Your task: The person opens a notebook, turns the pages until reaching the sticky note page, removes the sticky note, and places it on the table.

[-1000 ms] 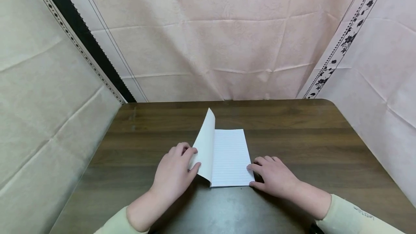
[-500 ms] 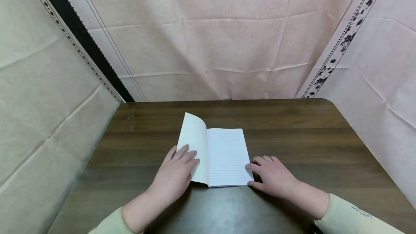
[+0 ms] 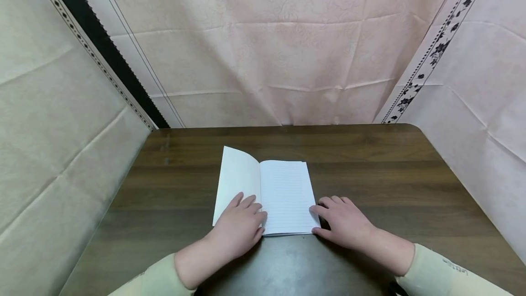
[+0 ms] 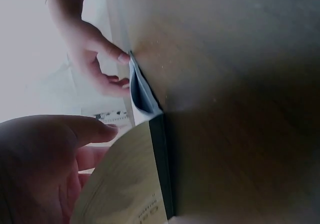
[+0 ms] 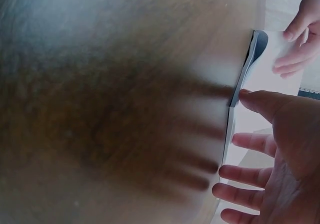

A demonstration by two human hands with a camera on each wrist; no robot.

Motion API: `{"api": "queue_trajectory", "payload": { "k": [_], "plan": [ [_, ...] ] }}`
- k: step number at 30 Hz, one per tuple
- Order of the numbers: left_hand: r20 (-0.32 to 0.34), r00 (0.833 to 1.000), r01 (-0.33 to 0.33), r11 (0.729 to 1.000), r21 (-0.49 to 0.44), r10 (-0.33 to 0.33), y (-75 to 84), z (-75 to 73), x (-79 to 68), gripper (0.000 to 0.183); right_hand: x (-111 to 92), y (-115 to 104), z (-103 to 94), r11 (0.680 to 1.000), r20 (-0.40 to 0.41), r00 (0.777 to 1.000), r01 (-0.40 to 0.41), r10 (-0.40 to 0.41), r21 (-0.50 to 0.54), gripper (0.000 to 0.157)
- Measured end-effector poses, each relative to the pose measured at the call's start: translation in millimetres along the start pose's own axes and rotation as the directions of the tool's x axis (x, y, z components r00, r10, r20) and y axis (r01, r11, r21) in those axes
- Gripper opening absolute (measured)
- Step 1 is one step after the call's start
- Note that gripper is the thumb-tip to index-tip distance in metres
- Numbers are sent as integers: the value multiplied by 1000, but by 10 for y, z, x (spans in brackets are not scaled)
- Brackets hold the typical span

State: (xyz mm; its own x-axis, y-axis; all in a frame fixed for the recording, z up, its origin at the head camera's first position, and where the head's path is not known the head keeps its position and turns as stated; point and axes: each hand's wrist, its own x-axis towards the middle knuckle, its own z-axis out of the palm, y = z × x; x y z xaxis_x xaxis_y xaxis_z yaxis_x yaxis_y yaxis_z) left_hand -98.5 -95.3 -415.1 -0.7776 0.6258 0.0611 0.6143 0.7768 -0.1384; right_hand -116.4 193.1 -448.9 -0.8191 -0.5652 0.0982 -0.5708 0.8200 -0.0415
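A notebook (image 3: 285,191) lies open on the table, a lined page on its right side. On the left its front cover (image 3: 236,175), plain white inside, is turned over and stands partly raised. My left hand (image 3: 238,227) rests on the cover's inner side near the fold, fingers extended. The left wrist view shows the tan outer cover (image 4: 127,179) with printed lettering and a dark spine strip (image 4: 162,164). At the notebook's lower right corner, my right hand (image 3: 345,220) touches the edge with thumb and fingers, which look fairly straight and spread in the right wrist view.
A brown wooden table (image 3: 370,159) lies under the notebook. Pale cloth (image 3: 263,58) hangs behind it and along both sides, with a black strip (image 3: 115,51) at left and a floral border (image 3: 439,49) at right.
The cover has swung left and down, from nearly upright to lower. My left hand has shifted from its outer edge onto its inner side, near the fold. The right hand stays put.
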Motion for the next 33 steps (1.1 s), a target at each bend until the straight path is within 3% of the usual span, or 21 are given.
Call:
{"api": "queue_trajectory", "payload": {
  "k": [6,16,33],
  "plan": [
    [-6,1000,3,999,37,-3,87,60,101,35,-3,-3,4,1000,4,1000,-3,3,-2,46],
    [91,994,51,996,71,-58,199,75,276,66,-15,-1,9,1000,9,1000,-11,11,-4,46],
    [143,989,27,997,67,-36,177,69,323,64,-39,10,13,1000,15,1000,-22,22,0,47]
  ]
}}
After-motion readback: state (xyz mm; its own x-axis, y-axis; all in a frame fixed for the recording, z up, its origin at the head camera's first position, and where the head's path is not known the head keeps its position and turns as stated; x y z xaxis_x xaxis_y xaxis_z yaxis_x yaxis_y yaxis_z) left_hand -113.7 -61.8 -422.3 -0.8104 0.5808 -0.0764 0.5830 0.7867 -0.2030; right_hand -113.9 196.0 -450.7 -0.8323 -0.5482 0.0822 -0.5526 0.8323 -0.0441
